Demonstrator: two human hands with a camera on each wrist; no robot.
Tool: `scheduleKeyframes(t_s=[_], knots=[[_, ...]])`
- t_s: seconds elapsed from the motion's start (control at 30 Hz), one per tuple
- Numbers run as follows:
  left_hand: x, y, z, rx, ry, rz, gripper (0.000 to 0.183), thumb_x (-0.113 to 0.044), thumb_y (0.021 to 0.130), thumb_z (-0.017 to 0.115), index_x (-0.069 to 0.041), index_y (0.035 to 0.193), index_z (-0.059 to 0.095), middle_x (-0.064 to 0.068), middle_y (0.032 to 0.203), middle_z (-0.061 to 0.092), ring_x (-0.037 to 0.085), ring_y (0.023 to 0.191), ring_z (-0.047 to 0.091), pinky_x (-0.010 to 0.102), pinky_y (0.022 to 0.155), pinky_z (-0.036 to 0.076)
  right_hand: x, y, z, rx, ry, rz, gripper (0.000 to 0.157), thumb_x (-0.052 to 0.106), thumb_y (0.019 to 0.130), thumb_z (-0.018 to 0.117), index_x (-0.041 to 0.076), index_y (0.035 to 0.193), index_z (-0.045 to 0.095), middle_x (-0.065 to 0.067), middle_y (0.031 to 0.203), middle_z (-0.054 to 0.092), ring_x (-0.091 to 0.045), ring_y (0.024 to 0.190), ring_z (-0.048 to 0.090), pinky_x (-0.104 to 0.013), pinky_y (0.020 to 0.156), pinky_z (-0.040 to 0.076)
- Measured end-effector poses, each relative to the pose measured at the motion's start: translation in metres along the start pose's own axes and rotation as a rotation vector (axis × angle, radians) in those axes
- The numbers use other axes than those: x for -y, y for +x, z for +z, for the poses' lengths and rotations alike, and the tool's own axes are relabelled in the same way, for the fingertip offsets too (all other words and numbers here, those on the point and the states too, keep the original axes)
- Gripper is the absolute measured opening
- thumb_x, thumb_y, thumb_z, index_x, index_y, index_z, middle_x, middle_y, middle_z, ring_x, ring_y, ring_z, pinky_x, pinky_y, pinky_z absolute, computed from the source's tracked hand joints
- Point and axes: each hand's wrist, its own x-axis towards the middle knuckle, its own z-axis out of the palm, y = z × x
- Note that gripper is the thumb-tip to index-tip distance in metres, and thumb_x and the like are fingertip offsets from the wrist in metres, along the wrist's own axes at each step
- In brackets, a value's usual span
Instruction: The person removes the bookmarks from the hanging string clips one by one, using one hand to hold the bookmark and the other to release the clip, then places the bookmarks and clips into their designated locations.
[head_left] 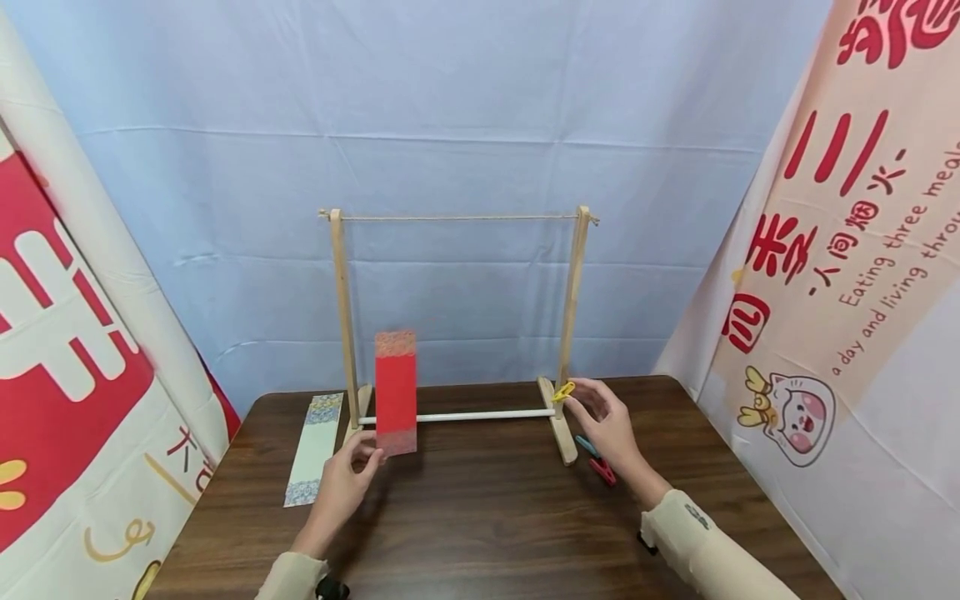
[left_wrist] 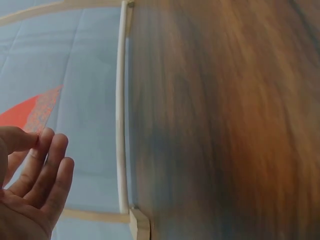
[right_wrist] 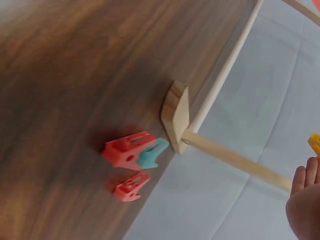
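Observation:
My left hand (head_left: 347, 479) pinches a red paper strip (head_left: 396, 392) by its lower corner and holds it upright before the left post of a wooden rack (head_left: 342, 308). The strip has patterned bands at both ends; in the left wrist view its patterned corner (left_wrist: 46, 107) shows at the fingertips. A yellow clothespin (head_left: 564, 392) is pinched between thumb and fingers of my right hand (head_left: 609, 425), beside the rack's right post. At the right wrist view's edge only part of this yellow clip (right_wrist: 315, 143) shows. A string (head_left: 457, 218) spans the top of the rack.
A pale strip with blue floral ends (head_left: 313, 454) lies on the table (head_left: 480, 517) at left. Near the rack's right foot (right_wrist: 176, 110) lie red clothespins (right_wrist: 129, 150) and a blue one (right_wrist: 153, 152). A white rod (head_left: 480, 415) joins the rack's feet. Cloth hangs behind and at both sides.

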Motion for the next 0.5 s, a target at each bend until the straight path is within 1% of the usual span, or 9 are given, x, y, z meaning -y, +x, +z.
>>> scheduleKeyframes(t_s=[0.07, 0.13, 0.2, 0.3, 0.43, 0.5], knots=[[0.002, -0.001, -0.004, 0.0, 0.014, -0.018, 0.025, -0.002, 0.099, 0.078, -0.006, 0.122, 0.071, -0.001, 0.086, 0.079, 0.014, 0.08, 0.075, 0.028, 0.074, 0.062, -0.001, -0.003, -0.002, 0.001, -0.016, 0.005, 0.037, -0.004, 0.1, 0.073, -0.006, 0.136, 0.065, -0.027, 0.123, 0.071, -0.021, 0.114, 0.07, -0.015, 0.099, 0.053], [0.003, -0.003, -0.009, -0.005, 0.02, -0.023, 0.025, 0.0, 0.098, 0.078, -0.005, 0.122, 0.071, -0.001, 0.086, 0.079, 0.016, 0.08, 0.076, 0.029, 0.075, 0.062, -0.002, -0.005, -0.004, 0.003, -0.035, 0.007, 0.038, -0.004, 0.1, 0.072, -0.004, 0.137, 0.065, -0.027, 0.123, 0.071, -0.02, 0.113, 0.07, -0.014, 0.098, 0.052], [0.003, -0.005, -0.013, -0.008, 0.024, -0.017, 0.024, 0.0, 0.098, 0.077, -0.005, 0.121, 0.071, 0.0, 0.086, 0.079, 0.016, 0.079, 0.077, 0.028, 0.074, 0.062, -0.002, -0.006, -0.007, 0.004, -0.043, 0.01, 0.037, -0.004, 0.101, 0.072, -0.005, 0.138, 0.065, -0.027, 0.122, 0.071, -0.017, 0.112, 0.07, -0.013, 0.097, 0.052], [0.005, -0.01, -0.019, -0.014, 0.039, -0.001, 0.024, 0.001, 0.098, 0.078, -0.006, 0.119, 0.071, 0.001, 0.086, 0.08, 0.015, 0.078, 0.076, 0.026, 0.073, 0.061, -0.003, -0.01, -0.01, -0.005, -0.032, 0.01, 0.036, -0.003, 0.101, 0.072, -0.005, 0.137, 0.066, -0.026, 0.12, 0.072, -0.009, 0.11, 0.069, -0.014, 0.096, 0.053], [0.007, -0.014, -0.027, -0.012, 0.067, 0.017, 0.025, 0.0, 0.097, 0.078, -0.007, 0.119, 0.07, 0.0, 0.085, 0.079, 0.013, 0.077, 0.075, 0.027, 0.072, 0.062, -0.005, -0.015, -0.015, -0.009, -0.02, 0.005, 0.035, -0.004, 0.101, 0.071, -0.005, 0.137, 0.066, -0.027, 0.119, 0.071, -0.007, 0.108, 0.069, -0.014, 0.095, 0.054], [0.008, -0.016, -0.031, -0.009, 0.08, 0.009, 0.025, 0.0, 0.098, 0.078, -0.007, 0.12, 0.07, -0.001, 0.086, 0.079, 0.012, 0.077, 0.075, 0.029, 0.074, 0.063, -0.007, -0.017, -0.017, -0.009, -0.029, -0.002, 0.035, -0.005, 0.102, 0.07, -0.005, 0.137, 0.066, -0.028, 0.118, 0.071, -0.008, 0.107, 0.068, -0.014, 0.094, 0.054]])
